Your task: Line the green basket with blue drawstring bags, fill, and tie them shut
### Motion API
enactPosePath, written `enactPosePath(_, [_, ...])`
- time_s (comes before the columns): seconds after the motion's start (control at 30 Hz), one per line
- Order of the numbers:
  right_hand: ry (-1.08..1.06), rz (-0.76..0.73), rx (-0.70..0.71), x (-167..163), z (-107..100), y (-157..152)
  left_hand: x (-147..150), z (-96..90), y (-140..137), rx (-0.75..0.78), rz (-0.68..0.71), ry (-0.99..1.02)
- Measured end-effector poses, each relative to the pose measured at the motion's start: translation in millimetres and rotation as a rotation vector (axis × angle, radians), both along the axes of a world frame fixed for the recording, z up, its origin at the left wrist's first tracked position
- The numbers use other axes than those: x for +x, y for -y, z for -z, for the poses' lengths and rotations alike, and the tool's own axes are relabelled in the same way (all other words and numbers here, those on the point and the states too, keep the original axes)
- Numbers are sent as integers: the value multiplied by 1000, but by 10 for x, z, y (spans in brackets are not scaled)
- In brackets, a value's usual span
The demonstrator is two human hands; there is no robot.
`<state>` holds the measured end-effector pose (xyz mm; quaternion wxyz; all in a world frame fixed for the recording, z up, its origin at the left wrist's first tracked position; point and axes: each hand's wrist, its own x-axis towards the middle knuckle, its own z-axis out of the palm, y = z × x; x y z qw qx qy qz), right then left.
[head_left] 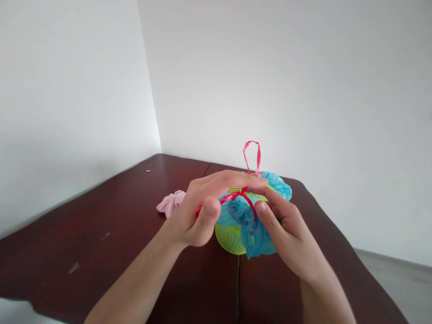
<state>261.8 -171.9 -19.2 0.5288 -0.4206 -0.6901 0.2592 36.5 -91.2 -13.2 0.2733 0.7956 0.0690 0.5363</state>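
A blue plastic bag [248, 220] with a red drawstring [252, 204] sits bunched in and over the rim of a yellow-green mesh basket [229, 240]. One loop of the drawstring stands up behind my fingers. My left hand [209, 202] has its fingers stretched over the basket, and another part of the drawstring runs taut into it, caught between thumb and palm. With bent fingers and thumb, my right hand [283, 216] grips the drawstring at the bag's right side. The fingertips of both hands come together above the basket and hide part of its rim.
A crumpled pink cloth [171, 203] lies left of the basket, partly behind my left hand. Everything stands on a dark brown table [118, 252] with a seam down its middle. White walls [270, 81] rise behind it. A tiny white scrap [148, 171] lies near the far left edge.
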Motion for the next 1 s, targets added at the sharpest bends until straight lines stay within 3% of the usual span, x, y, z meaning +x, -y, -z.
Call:
enactPosePath(0.1, [-82,-18,80,-12,17,-16,15,-4,8,12,146,-144])
enactPosePath(0.2, [-211,-45,54,0,71,-59,37,-10,19,-4,213,-205])
enactPosePath(0.4, [-421,175,129,78,31,-229,43,-40,51,-196,260,-46])
enactPosePath(0.5, [-562,164,154,197,-61,-299,31,-69,29,-265,246,89])
enactPosePath(0.6, [-700,141,214,377,-118,-325,3,-99,-10,-329,116,102])
enactPosePath(0.7, [-732,63,227,491,-131,-329,-2,-118,-47,-364,-8,-77])
enactPosePath(0.8, [-732,41,214,449,-139,-328,50,-109,-85,-275,-145,-394])
enactPosePath(0.93, [-747,216,309,331,-159,-260,151,-69,-158,-46,-263,-756])
enactPosePath(1.0, [-579,357,364,322,-156,-174,186,-74,-192,1,-271,-799])
